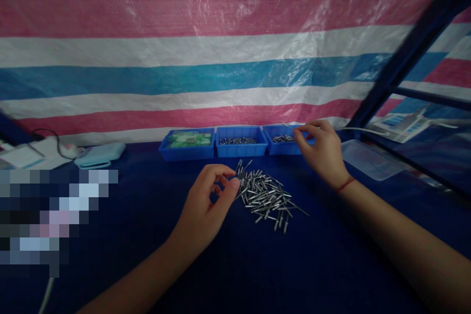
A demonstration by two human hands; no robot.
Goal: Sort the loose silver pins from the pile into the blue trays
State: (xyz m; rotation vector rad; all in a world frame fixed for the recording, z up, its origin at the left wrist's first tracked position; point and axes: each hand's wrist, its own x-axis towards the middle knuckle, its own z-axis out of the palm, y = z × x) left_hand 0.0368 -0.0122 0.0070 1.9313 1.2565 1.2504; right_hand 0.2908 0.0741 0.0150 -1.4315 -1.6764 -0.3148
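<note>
A loose pile of silvery pop rivets [265, 194] lies on the dark blue table. At its left edge is my left hand [206, 201], fingers curled, thumb and forefinger a small gap apart with nothing clearly between them. My right hand [322, 149] is raised over the right blue bin [274, 148], its thumb and forefinger pinching a thin rivet. That bin and the middle blue bin [241, 150] both contain rivets. The left blue bin [187, 153] holds green and clear plastic packets.
A clear plastic lid [373, 159] lies right of my right hand, near a dark metal frame [382, 78]. At the left are a light blue case [100, 155] and a cable. A striped sheet [184, 78] hangs behind the bins.
</note>
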